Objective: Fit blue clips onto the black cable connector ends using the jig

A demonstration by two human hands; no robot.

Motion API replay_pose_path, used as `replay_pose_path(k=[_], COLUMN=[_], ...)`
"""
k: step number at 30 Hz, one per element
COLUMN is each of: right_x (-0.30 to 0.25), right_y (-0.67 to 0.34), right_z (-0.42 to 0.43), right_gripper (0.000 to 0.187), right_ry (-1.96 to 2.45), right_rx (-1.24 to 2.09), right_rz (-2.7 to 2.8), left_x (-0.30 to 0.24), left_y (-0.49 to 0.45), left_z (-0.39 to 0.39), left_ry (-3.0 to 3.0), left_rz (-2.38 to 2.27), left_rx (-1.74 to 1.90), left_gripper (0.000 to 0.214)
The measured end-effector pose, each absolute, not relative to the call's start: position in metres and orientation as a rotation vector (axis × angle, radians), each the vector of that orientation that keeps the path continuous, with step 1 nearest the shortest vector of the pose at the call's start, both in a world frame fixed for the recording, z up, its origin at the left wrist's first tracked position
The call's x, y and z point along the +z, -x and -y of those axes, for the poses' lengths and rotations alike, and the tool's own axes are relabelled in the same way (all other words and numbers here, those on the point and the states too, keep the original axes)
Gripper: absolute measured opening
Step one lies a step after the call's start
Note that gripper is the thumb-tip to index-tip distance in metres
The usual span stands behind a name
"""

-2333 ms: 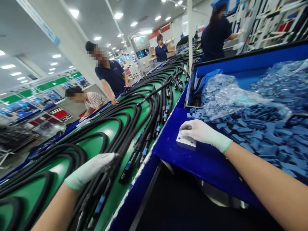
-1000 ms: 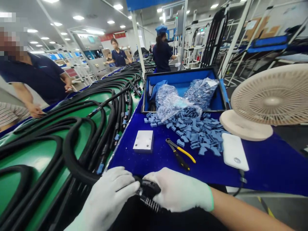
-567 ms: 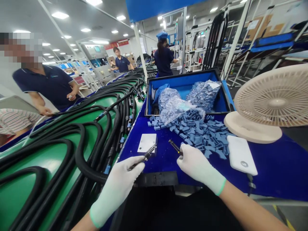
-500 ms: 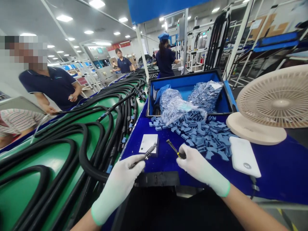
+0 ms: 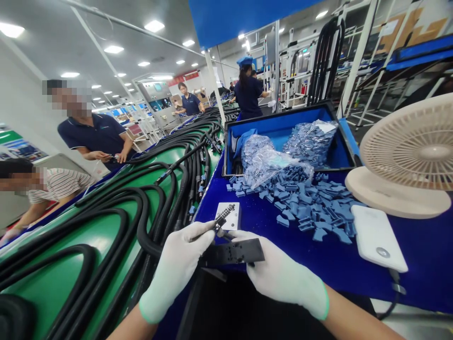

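Note:
My left hand (image 5: 186,252), in a white glove, is closed on a small dark ribbed piece (image 5: 225,215) that points up and right. Its far end overlaps a white box (image 5: 234,222) on the blue table. My right hand (image 5: 274,264), gloved too, is closed close by, partly covered by a black bar (image 5: 233,252) at the table's front edge. From its fingers a slim dark tool (image 5: 224,233) reaches toward the base of the ribbed piece. The bar and fingers hide most of this tool. Whether they touch, I cannot tell.
Loose blue plastic clips (image 5: 300,203) are heaped before a black-and-blue bin (image 5: 279,115) holding bagged clips. A white power bank-like device (image 5: 378,238) and a beige fan (image 5: 410,146) stand right. Black corrugated hoses (image 5: 141,212) cover the green bench left. Co-workers (image 5: 95,132) are beyond it.
My right hand has moved left and down with the slim yellow-marked tool, up to my left hand and behind the black bar. My left hand keeps its hold. The view has shifted slightly.

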State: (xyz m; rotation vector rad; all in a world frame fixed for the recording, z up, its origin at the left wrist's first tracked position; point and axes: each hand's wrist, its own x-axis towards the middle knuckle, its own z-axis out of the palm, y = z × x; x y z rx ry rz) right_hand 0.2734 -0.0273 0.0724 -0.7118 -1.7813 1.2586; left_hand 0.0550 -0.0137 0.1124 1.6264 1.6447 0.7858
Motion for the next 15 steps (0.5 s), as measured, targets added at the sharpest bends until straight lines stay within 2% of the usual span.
replay_pose_path(k=[8, 15], right_x=[0.061, 0.045], right_y=[-0.273, -0.275], right_z=[0.027, 0.024], right_gripper=[0.056, 0.026], right_ry=[0.695, 0.931], right_rx=[1.181, 1.039], right_rz=[1.794, 1.876], left_x=[0.098, 0.105], left_y=[-0.055, -0.054], left_z=[0.017, 0.006], left_ry=[-1.637, -1.620], left_rz=[-1.622, -1.555], left_rx=[0.809, 0.715], left_gripper=[0.036, 0.039])
